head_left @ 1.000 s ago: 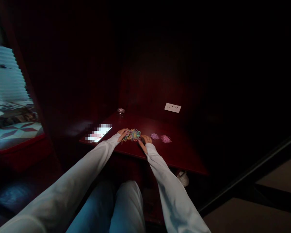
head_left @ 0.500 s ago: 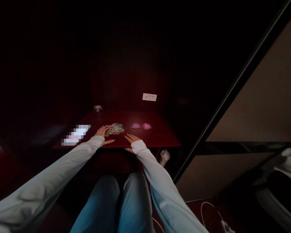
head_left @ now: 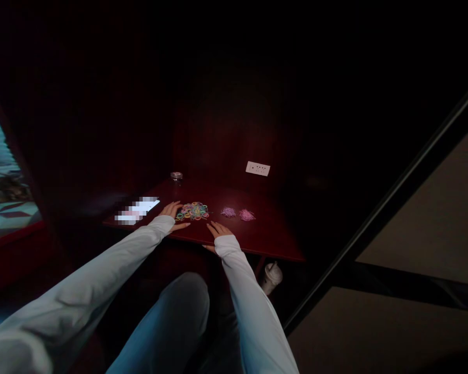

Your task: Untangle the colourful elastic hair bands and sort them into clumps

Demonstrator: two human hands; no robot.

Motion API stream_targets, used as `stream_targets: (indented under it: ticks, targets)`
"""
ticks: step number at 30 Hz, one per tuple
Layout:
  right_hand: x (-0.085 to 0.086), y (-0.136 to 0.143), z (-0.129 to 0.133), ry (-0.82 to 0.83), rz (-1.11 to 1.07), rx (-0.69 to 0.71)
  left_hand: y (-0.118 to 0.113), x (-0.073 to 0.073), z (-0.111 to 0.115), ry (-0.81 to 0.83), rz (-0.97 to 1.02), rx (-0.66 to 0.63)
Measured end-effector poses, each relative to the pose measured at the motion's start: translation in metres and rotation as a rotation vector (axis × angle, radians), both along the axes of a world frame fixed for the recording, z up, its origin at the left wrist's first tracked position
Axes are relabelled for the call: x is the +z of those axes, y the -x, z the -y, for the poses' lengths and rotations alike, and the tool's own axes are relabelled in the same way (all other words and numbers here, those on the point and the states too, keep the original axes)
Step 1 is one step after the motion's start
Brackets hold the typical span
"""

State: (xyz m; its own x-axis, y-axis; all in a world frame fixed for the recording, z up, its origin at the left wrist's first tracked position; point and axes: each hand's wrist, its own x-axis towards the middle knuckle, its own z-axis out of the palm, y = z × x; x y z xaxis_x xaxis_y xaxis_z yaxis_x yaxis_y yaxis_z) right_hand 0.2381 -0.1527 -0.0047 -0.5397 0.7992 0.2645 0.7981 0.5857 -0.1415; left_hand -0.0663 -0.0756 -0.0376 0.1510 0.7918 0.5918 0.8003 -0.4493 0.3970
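Note:
A loose pile of multicoloured rings [head_left: 195,211] lies on the dark red table [head_left: 273,234]. My left hand [head_left: 173,214] rests at the pile's left side, fingers stretched and thumb spread, holding nothing. My right hand [head_left: 218,231] lies at the table's front edge, right of and nearer than the pile, with its fingers apart and nothing in them; its thumb is at the edge. Farther right sit a small purple heap [head_left: 228,212] and a small pink heap [head_left: 247,215], close together but apart.
A blurred-out bright flat object [head_left: 137,210] lies at the table's left. A clear jar [head_left: 177,176] stands at the back left. On the back wall is a white socket [head_left: 258,168]. A lidded cup [head_left: 272,276] is below the table's right front.
The view has turned, so the table appears farther right and tilted, and a window area shows at the left. Both hands keep nearly the same places on the table.

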Motion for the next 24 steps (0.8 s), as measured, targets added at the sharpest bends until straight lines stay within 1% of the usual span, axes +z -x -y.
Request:
stream_targets:
  ticks: [5, 10, 14, 18, 19, 21, 23, 24]
  targets:
    - [0.006, 0.003, 0.001, 0.008, 0.027, -0.016, 0.000, 0.005, -0.001, 0.007, -0.004, -0.075]
    - [0.010, 0.005, 0.000, 0.017, -0.004, -0.027, 0.010, 0.013, -0.003, 0.009, -0.035, -0.203]
    - [0.014, 0.003, 0.005, 0.032, -0.016, -0.031, 0.015, 0.017, -0.009, 0.067, -0.047, -0.247]
    - [0.015, -0.002, 0.007, 0.069, -0.073, -0.020, 0.011, 0.012, -0.012, 0.047, 0.018, -0.233]
    - [0.014, -0.002, 0.003, 0.097, -0.098, -0.035, 0.009, 0.010, -0.013, 0.027, 0.029, -0.232]
    - [0.011, 0.001, -0.010, 0.159, -0.159, -0.116, 0.004, 0.005, -0.017, 0.006, 0.036, -0.238]
    - [0.009, 0.009, -0.029, 0.203, -0.214, -0.204, 0.000, 0.002, -0.022, 0.005, 0.039, -0.240]
    - [0.008, 0.015, -0.040, 0.213, -0.236, -0.228, -0.001, 0.002, -0.026, 0.009, 0.040, -0.240]
